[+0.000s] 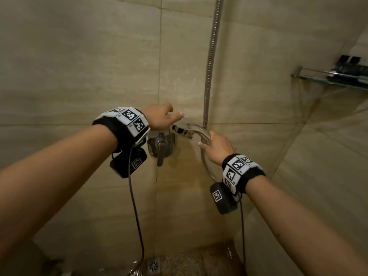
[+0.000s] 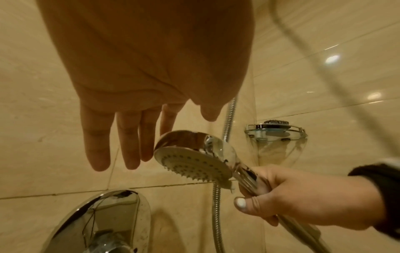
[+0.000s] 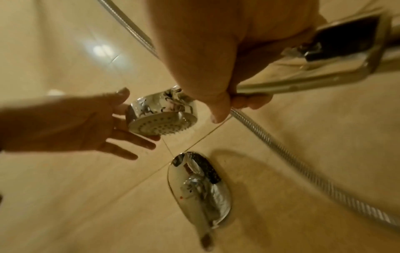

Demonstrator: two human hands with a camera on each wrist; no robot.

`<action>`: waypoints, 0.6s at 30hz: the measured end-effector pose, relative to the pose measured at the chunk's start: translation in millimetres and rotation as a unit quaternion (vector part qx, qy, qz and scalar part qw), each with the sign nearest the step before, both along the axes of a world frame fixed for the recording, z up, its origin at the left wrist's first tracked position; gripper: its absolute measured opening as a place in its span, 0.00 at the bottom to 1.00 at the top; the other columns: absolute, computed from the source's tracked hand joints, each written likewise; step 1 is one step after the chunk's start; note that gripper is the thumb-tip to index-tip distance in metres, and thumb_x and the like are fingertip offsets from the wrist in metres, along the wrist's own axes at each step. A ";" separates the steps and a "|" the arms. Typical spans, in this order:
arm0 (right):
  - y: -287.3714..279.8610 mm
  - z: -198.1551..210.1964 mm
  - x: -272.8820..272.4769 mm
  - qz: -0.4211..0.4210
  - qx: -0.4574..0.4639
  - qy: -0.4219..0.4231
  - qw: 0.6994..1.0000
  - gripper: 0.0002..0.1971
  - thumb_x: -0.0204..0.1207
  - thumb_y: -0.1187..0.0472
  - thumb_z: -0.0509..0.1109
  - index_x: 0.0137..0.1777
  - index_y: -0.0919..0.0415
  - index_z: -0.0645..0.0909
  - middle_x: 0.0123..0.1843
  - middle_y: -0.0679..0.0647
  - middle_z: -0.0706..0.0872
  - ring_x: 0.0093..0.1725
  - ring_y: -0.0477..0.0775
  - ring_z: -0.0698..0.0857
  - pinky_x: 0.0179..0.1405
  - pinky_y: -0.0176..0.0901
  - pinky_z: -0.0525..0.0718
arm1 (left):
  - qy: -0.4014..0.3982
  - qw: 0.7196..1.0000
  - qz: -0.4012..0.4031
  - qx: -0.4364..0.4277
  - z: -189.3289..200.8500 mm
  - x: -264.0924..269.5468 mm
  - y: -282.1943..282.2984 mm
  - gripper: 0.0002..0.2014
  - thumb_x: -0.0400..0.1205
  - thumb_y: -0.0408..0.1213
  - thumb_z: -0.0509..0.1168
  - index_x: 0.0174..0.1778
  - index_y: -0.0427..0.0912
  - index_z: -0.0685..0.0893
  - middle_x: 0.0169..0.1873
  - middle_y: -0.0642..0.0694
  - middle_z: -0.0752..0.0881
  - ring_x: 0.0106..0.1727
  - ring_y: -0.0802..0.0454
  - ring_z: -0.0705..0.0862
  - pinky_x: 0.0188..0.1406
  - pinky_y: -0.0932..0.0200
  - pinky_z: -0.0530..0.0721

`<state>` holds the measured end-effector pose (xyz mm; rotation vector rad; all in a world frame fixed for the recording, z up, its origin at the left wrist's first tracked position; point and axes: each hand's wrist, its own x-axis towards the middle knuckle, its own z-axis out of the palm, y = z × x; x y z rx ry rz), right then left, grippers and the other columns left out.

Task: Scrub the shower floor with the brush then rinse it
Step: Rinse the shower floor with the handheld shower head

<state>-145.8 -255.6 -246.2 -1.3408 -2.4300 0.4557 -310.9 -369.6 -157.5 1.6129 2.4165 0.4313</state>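
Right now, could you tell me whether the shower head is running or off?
Off, it seems: the shower head, gripped by the right hand, shows no spray, only hanging drips.

Dim, warm yellowish light; glare spots on tiles [image 2: 303,51]; blurred edges.

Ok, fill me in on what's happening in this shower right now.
A person is standing in a tiled shower stall, facing the wall with the mixer tap. The right hand grips the handle of the shower head, its hose running up the wall. The left hand, fingers straight, reaches to the shower head's rim. No water comes from the nozzles. No brush is clearly in view. The floor drain shows below, so rinsing seems about to start.
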 end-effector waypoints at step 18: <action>26.5 100.6 -2.3 0.039 0.199 0.119 0.972 0.25 0.65 0.40 0.79 0.54 0.51 0.73 0.56 0.49 0.75 0.59 0.53 0.72 0.58 0.51 0.75 | 0.021 0.999 0.016 -0.033 141.3 28.1 6.6 0.26 0.56 0.58 0.77 0.38 0.40 0.88 0.38 0.42 0.89 0.41 0.46 0.87 0.44 0.50 0.90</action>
